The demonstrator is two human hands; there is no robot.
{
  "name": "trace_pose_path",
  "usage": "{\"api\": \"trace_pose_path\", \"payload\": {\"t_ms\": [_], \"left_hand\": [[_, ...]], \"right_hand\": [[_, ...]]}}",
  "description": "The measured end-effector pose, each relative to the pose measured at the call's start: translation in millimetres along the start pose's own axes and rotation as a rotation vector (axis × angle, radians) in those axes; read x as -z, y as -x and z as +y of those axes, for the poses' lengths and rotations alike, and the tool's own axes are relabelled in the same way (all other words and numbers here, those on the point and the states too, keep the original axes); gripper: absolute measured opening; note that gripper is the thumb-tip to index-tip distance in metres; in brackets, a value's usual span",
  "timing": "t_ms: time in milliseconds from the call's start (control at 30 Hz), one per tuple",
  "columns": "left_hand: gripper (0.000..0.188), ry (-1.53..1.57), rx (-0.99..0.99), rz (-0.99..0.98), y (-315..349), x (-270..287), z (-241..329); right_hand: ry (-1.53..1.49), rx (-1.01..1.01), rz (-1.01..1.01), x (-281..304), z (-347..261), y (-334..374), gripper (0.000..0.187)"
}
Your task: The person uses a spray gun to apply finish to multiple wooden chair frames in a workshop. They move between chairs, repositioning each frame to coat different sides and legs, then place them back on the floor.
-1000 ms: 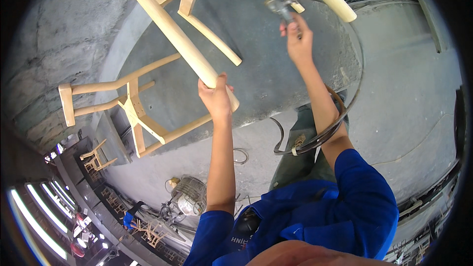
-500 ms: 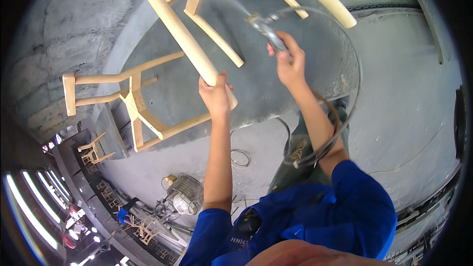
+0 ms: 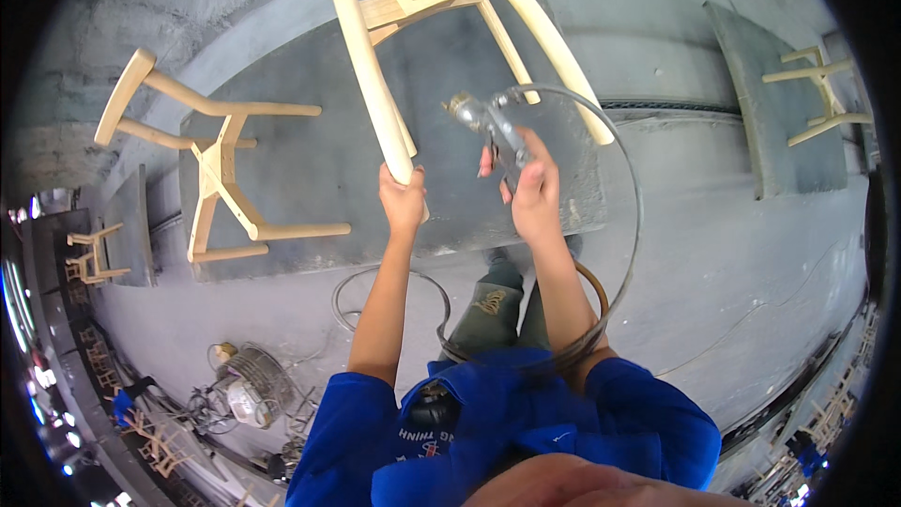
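Wooden chair leg (image 3: pixel 375 84) sits clenched in the left hand (image 3: pixel 402 199), running toward twelve o'clock. At three o'clock of it, the right hand (image 3: pixel 532 192) grips a metal spray gun (image 3: pixel 488 122); its hose (image 3: pixel 631 225) loops beyond.

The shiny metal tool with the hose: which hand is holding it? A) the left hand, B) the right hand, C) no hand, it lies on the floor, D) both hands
B: the right hand is closed around the metal spray tool, while the left hand grips a leg of the wooden chair frame.
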State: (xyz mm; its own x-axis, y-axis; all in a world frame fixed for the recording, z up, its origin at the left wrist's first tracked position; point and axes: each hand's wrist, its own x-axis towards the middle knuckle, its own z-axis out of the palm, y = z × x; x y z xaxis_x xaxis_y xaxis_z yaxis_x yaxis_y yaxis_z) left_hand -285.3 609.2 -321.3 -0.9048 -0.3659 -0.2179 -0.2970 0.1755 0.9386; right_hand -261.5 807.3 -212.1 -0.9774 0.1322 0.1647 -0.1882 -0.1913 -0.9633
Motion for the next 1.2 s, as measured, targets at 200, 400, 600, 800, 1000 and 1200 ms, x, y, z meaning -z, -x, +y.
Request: {"api": "trace_pose_path", "payload": {"t_ms": [200,400,600,800,1000,1200], "left_hand": [[0.036,-0.035,-0.046,0.012,22.8,4.1,-40.1],[0.040,-0.088,-0.136,0.024,50.3,6.3,-61.0],[0.050,-0.056,-0.118,-0.070,82.8,17.7,-76.8],[0.056,-0.112,-0.151,-0.130,93.9,22.9,-106.4],[0.058,-0.160,-0.103,-0.106,99.6,21.7,-114.6],[0.057,-0.154,-0.138,-0.099,100.4,21.9,-112.5]], "right_hand": [[-0.057,-0.216,0.233,19.4,-35.4,-17.4,0.073],[0.211,0.042,0.283,33.7,-75.9,1.0,0.077],[0.184,0.474,0.003,-12.1,-125.1,-47.9,0.088],[0.153,0.511,0.032,-34.6,-140.6,-77.6,0.082],[0.276,0.632,0.277,20.0,-149.3,-78.4,0.083],[0.102,0.404,0.308,80.5,-161.2,-91.2,0.081]]}}
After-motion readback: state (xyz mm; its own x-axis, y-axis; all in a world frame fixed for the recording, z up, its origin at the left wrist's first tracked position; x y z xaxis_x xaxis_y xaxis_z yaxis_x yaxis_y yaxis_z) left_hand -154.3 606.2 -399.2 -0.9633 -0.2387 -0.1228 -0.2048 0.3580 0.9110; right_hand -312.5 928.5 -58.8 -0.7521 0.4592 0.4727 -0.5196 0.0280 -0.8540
